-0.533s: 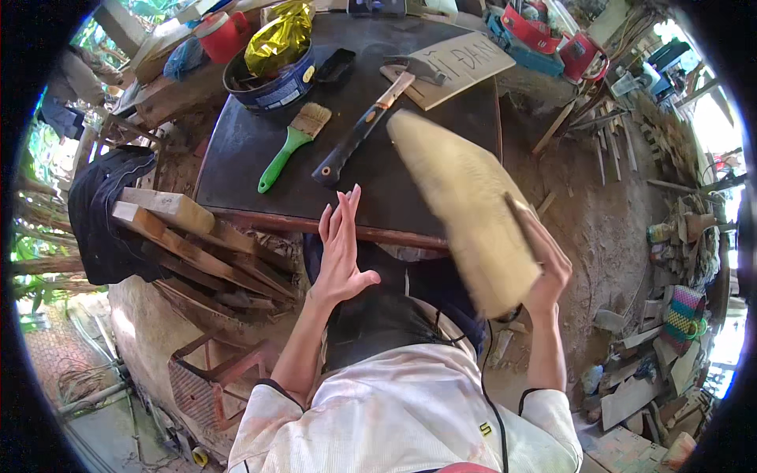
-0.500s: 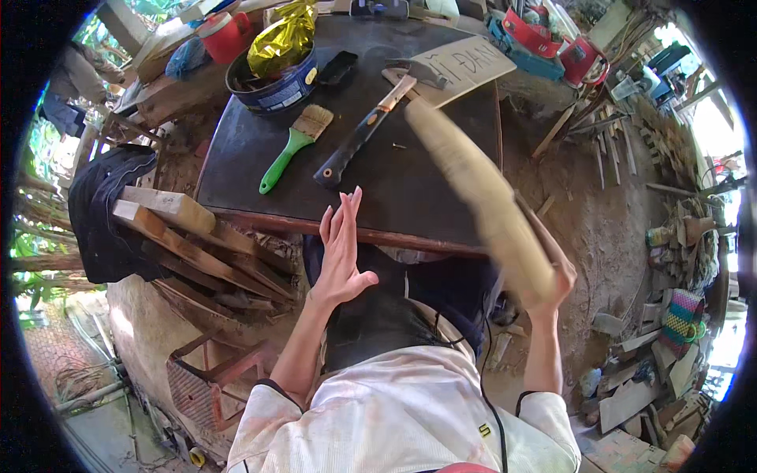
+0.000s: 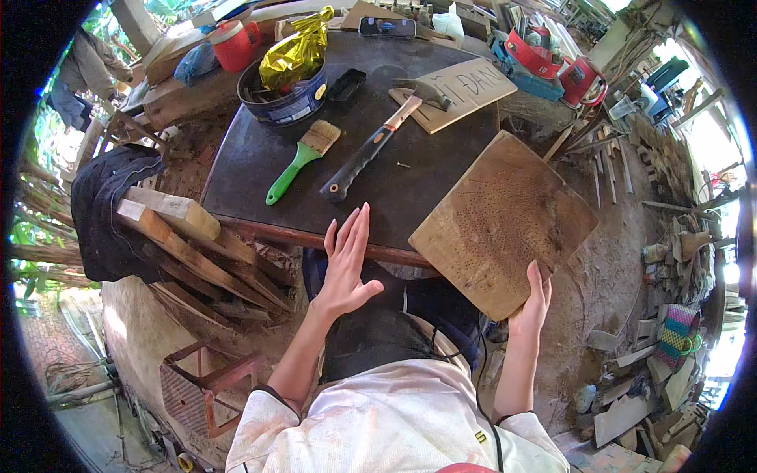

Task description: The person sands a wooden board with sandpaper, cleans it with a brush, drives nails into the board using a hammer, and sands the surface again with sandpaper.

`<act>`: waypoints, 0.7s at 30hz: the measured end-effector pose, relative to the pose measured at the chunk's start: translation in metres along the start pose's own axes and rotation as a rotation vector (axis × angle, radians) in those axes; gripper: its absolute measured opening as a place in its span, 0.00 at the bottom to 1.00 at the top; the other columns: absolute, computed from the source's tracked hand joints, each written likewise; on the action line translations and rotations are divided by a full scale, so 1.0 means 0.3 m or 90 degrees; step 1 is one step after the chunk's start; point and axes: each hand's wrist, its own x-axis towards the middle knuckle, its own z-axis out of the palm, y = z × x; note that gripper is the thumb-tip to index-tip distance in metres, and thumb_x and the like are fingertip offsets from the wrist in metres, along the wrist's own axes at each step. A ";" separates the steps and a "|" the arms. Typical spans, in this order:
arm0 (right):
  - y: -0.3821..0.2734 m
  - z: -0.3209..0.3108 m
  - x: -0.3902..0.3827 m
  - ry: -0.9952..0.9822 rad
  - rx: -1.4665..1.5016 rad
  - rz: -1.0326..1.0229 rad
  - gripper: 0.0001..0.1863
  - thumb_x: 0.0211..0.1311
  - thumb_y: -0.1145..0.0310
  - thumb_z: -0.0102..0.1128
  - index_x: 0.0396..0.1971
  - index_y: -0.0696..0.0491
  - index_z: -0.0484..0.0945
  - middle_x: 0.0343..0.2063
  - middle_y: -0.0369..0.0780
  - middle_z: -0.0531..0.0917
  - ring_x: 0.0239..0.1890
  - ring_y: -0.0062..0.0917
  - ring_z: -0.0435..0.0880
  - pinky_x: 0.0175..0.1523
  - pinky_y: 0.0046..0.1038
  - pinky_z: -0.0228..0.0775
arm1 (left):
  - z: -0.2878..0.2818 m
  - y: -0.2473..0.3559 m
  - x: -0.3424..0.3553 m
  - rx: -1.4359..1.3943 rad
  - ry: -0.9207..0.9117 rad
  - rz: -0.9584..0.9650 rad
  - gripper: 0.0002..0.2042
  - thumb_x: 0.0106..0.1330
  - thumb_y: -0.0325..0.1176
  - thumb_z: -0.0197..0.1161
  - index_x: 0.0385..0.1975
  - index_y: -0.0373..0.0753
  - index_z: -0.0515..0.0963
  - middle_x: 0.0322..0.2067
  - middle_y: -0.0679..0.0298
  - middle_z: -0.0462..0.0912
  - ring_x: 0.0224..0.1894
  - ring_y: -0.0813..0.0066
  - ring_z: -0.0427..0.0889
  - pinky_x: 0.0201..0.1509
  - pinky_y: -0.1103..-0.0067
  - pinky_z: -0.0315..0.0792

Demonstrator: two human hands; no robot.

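Turned the wooden board from edge-on to broad face up, gripped at its near corner by the right hand over the table edge, left hand spread flat, empty beside it.

A dark round table fills the upper middle. On it, at about eleven o'clock, sits a blue tin with crumpled gold foil; just below it lies a green-handled paintbrush, and a black-handled hammer lies beside that, its head resting on a lettered wooden sign at one o'clock. Stacked wood offcuts lie at nine o'clock.
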 end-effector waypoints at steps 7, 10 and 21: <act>0.034 -0.002 -0.019 0.004 -0.013 0.101 0.25 0.75 0.62 0.68 0.65 0.57 0.76 0.59 0.42 0.85 0.59 0.33 0.87 0.62 0.38 0.82 | 0.022 0.014 0.013 0.023 0.012 0.013 0.63 0.64 0.87 0.32 0.84 0.32 0.46 0.84 0.50 0.50 0.85 0.55 0.49 0.86 0.56 0.30; 0.051 -0.014 -0.017 -0.044 -0.015 0.119 0.26 0.76 0.61 0.67 0.66 0.59 0.75 0.60 0.43 0.85 0.59 0.33 0.87 0.62 0.38 0.82 | 0.028 0.016 0.017 0.023 0.013 0.017 0.63 0.65 0.87 0.34 0.84 0.32 0.45 0.84 0.51 0.51 0.85 0.55 0.49 0.86 0.55 0.30; 0.070 -0.109 -0.012 -0.119 -0.210 0.140 0.30 0.72 0.57 0.75 0.63 0.61 0.78 0.57 0.40 0.86 0.58 0.26 0.83 0.65 0.31 0.73 | 0.036 0.034 0.026 0.069 0.008 0.033 0.63 0.64 0.85 0.43 0.84 0.32 0.45 0.84 0.50 0.52 0.85 0.51 0.50 0.85 0.52 0.31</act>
